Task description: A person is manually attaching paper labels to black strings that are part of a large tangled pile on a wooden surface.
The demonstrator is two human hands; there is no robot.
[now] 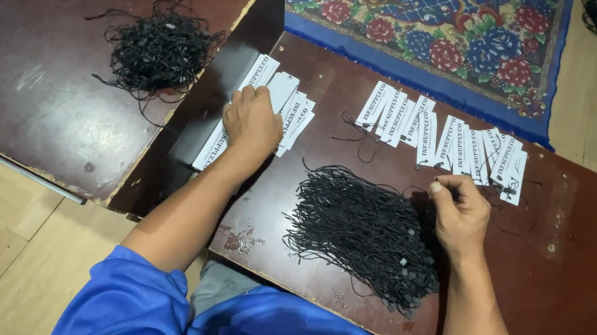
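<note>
Sitting at a dark brown table (566, 261), seen from above, blue sleeves at the bottom edge.

Left hand (251, 123) lying palm down on a stack of white tags (278, 95), left of the cord bundle (364, 231); fingers curled over the tags, grip closed loosely on the top ones, pressing rather than lifting. Stack fanning out under the hand, some tags sliding off toward the gap between the two tables.

Right hand (461, 212) hovering just right of the cord bundle, thumb and forefinger pinching shut; holding what looks like a thin black cord, though too fine to tell for sure. Remaining fingers curling in.

Cord bundle lying in the middle of the table between both forearms: black strings laid roughly parallel, small black clasps gathering at its near right end.

Beyond the cord bundle, a row of white tags (441, 139) overlapping along the far edge of the table, a few with thin black cords already trailing from them.

Far left of the cord bundle, on a second brown table (15, 23), a tangled heap of black cords (160, 51) resting alone.

Past the cord bundle, on the floor, a patterned rug (450, 31) with red and blue flowers.
</note>
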